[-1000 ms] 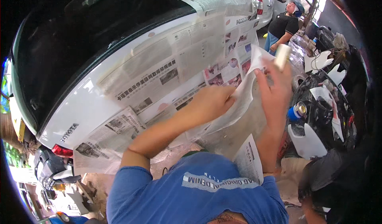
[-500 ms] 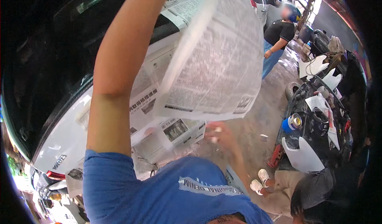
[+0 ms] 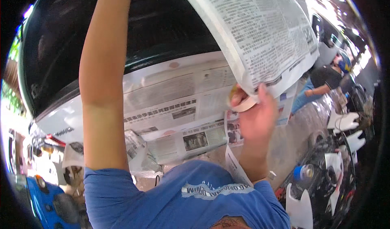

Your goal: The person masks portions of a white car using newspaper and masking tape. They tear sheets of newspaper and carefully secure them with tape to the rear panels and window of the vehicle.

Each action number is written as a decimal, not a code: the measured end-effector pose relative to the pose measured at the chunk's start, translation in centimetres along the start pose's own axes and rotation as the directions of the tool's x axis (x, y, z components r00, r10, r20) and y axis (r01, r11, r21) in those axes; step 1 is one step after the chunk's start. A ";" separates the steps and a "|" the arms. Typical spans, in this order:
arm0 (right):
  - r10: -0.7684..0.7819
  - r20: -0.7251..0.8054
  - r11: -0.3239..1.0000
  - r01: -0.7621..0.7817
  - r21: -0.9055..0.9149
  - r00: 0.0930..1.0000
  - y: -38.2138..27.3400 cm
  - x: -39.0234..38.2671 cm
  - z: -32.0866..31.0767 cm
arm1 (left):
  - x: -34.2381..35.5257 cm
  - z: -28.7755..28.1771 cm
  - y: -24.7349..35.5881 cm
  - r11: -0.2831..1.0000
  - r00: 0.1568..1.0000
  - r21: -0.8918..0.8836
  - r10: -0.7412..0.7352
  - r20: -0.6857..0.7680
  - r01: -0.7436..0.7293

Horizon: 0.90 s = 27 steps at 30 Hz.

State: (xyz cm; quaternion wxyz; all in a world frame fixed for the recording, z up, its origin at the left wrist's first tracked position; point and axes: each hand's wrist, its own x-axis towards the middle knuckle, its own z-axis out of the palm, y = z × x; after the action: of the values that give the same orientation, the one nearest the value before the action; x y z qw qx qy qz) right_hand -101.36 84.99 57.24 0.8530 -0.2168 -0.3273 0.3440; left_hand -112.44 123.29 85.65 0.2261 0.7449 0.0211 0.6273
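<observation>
Head view: right hand grips a tape roll by the newspaper sheet; left hand unseen, grip unknowable. Even, gentle tension should limit creases.

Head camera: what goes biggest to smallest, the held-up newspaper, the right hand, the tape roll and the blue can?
1. Held-up newspaper
2. Right hand
3. Tape roll and blue can: too alike to rank, roll partly hidden
</observation>
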 end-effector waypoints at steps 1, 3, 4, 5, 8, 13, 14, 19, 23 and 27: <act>0.010 -0.033 0.996 -0.013 -0.085 0.999 -0.8 1.1 -0.4 | -1.9 -1.3 -0.1 0.987 0.999 0.158 -0.013 -0.046 0.020; 0.018 -0.052 0.965 -0.031 -0.262 0.998 -2.0 3.1 0.2 | -4.6 -5.5 1.8 0.802 0.992 0.596 0.106 -0.075 -0.041; 0.016 -0.051 0.929 -0.034 -0.368 0.999 -2.6 4.0 0.8 | -5.8 -7.5 2.5 0.583 0.979 0.806 0.205 -0.025 -0.101; 0.019 -0.046 0.883 -0.039 -0.467 0.999 -2.9 4.8 1.2 | -8.2 -7.5 6.1 0.592 0.996 0.806 0.076 -0.049 -0.006; 0.037 -0.115 0.728 -0.105 -0.678 0.993 -2.7 6.2 2.9 | -9.8 -27.3 2.1 0.808 0.818 -0.546 -0.459 -0.346 0.222; -0.122 0.060 0.359 0.100 -0.928 0.991 -7.2 11.6 -2.8 | -24.8 -23.4 3.3 0.839 0.608 -0.494 -0.519 -0.601 0.228; -0.130 0.138 0.311 0.173 -0.935 0.982 -7.2 12.7 -3.6 | -27.1 -22.8 4.0 0.841 0.559 -0.477 -0.530 -0.638 0.254; -0.145 0.138 0.363 0.182 -0.914 0.980 -6.9 16.2 -0.4 | -33.6 -17.9 8.0 0.912 0.396 -0.236 -0.364 -0.843 0.337; -0.101 0.110 0.346 0.139 -0.928 0.989 -9.6 17.5 -3.1 | -33.3 -12.1 9.0 0.891 0.417 0.008 -0.204 -0.886 0.453; -0.250 0.233 0.244 0.294 -0.924 0.940 -6.8 16.6 -2.7 | -36.2 -16.1 8.3 0.849 0.546 0.168 -0.160 -0.823 0.502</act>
State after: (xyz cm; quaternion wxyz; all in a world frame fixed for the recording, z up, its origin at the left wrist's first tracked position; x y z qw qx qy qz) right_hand -87.36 92.12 66.21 0.5980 -0.6113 -0.5142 -0.0649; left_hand -137.42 109.44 56.99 0.1597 0.4052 0.3833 0.8144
